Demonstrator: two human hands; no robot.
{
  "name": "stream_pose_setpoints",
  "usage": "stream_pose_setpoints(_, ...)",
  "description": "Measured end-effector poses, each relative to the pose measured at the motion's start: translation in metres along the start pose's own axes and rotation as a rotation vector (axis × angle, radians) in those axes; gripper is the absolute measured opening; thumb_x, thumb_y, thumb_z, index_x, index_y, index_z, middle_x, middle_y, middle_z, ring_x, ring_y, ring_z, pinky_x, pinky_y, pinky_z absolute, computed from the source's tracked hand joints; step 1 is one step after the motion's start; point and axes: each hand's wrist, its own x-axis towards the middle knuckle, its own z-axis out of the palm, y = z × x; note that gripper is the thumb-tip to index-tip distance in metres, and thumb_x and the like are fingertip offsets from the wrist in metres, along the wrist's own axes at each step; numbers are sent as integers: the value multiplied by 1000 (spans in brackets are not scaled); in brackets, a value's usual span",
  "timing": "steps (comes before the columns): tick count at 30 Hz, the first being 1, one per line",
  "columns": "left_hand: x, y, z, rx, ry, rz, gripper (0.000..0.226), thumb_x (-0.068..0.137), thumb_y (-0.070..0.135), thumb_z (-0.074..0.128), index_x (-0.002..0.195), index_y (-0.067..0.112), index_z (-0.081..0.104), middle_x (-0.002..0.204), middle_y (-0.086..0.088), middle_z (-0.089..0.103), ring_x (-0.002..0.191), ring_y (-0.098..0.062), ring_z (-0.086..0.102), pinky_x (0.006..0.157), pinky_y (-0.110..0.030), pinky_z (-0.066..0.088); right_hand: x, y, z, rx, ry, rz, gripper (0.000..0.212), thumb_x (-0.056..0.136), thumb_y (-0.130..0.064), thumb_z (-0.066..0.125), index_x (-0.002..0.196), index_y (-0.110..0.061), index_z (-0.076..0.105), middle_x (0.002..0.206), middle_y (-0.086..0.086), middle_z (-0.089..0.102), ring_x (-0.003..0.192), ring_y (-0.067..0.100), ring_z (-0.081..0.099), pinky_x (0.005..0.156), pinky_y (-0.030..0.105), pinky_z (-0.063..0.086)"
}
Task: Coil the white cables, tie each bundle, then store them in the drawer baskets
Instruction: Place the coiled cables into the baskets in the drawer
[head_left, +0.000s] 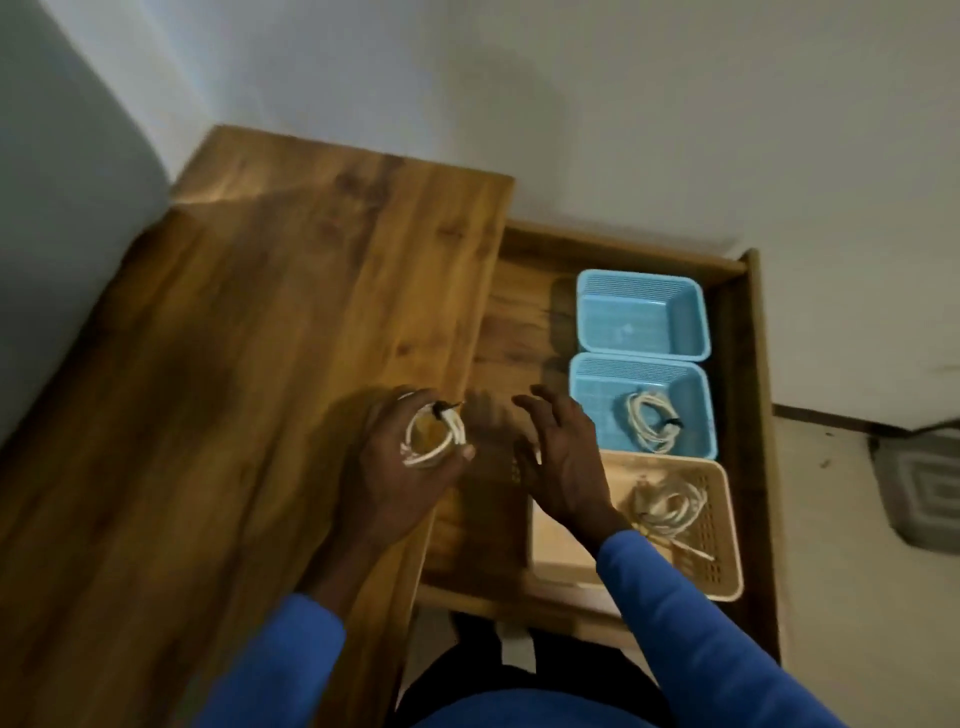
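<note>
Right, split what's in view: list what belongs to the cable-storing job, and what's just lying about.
Job: coiled cable, held in the left hand; far blue basket; middle blue basket with a tied cable; beige basket with a third cable; drawer.
Lying about: floor mat; tabletop.

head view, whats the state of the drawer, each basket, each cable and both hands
drawer: pulled open
far blue basket: empty
middle blue basket: holds the middle coil
middle coil: coiled, dark tie on it
beige basket: holds the loose cable
loose cable: loosely coiled, one end trailing, tie unclear
held coil: coiled, dark tie on it
left hand: grips the held coil
right hand: open, holds nothing
</note>
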Motion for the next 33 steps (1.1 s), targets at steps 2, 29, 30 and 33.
stream_pose_setpoints(2, 33, 35, 45, -43, -101, 88, 63, 70, 33, 92, 126, 23, 66, 123, 11, 64, 117, -9, 62, 98, -28, 52, -2, 40, -22, -12, 142, 141, 45, 92, -33, 50, 131, -13, 61, 137, 15, 55, 123, 38, 53, 101, 51, 46)
stream_pose_setpoints(29, 187, 100, 351, 629, -418, 272, 65, 96, 54, 60, 150, 22, 44, 162, -11, 32, 149, -35, 31, 115, -58, 32, -92, 231, -103, 314, 146, 559, 66, 99, -51, 55, 155, -30, 26, 157, -1, 33, 132, 16, 48, 98, 36, 52)
stream_pose_setpoints(30, 172, 113, 346, 612, -412, 359, 64, 96, 54, 59, 150, 23, 44, 163, -10, 32, 149, -34, 31, 115, -56, 31, -99, 230, -104, 394, 188, 587, 64, 101, -46, 57, 156, -31, 26, 157, -4, 35, 130, 10, 47, 98, 33, 50)
stream_pose_setpoints(33, 114, 151, 339, 484, -549, 610, 64, 94, 55, 60, 149, 25, 45, 163, -8, 30, 148, -32, 32, 113, -54, 33, -124, 225, -107, 563, 196, 724, 63, 100, -56, 52, 154, -32, 33, 156, -7, 43, 130, 7, 49, 100, 31, 50)
